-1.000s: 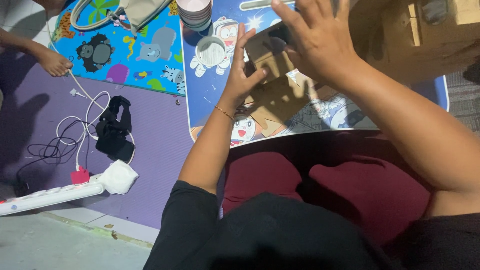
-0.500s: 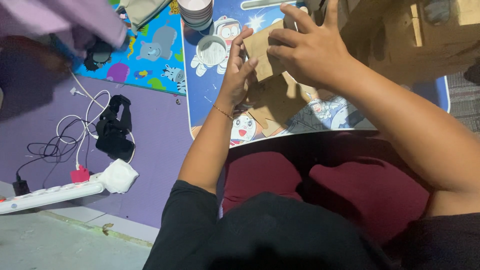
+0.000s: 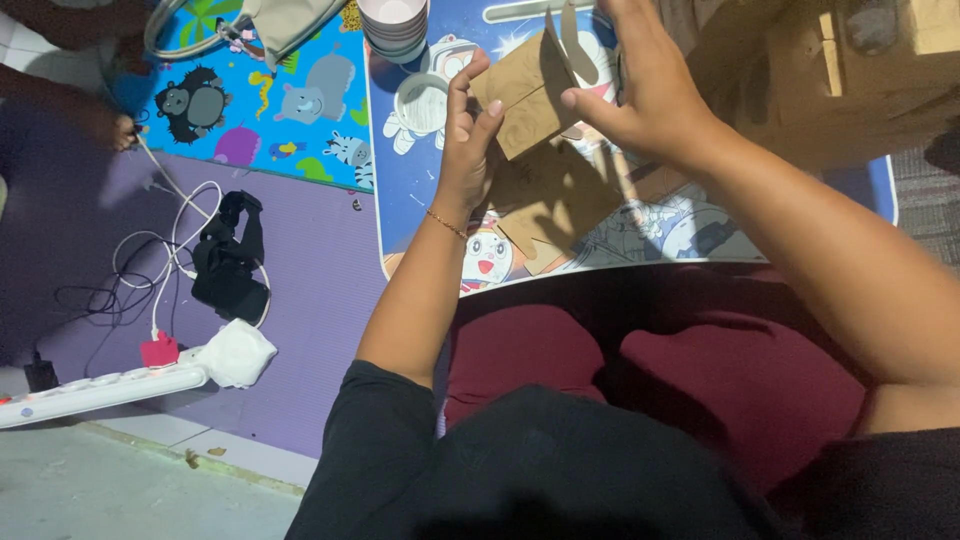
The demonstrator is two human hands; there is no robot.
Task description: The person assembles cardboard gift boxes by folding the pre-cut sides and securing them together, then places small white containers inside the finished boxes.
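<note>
Since half a second ago the right hand [image 3: 650, 95] has loosened from a curled grip on the cardboard piece [image 3: 525, 95] and now stands with fingers spread, only the thumb tip pressing the piece's right edge. Nearest, dark red trousers [image 3: 640, 370] cover the person's lap. Beyond them, the left hand [image 3: 468, 140] is held flat and upright, fingers straight and together, pressed against the cardboard piece's left side; a thin bracelet [image 3: 446, 223] circles its wrist. That brown piece is propped tilted between both hands, above flat cardboard sheets [image 3: 560, 210] lying on a blue cartoon-printed mat [image 3: 420, 200]. Farther off on the mat, a white cup [image 3: 422, 100] sits beside a stack of paper cups [image 3: 393, 25]. At far left, another person's hand [image 3: 122, 130] touches a white cable [image 3: 175, 215] running over the purple floor mat toward a white power strip [image 3: 100, 390]
</note>
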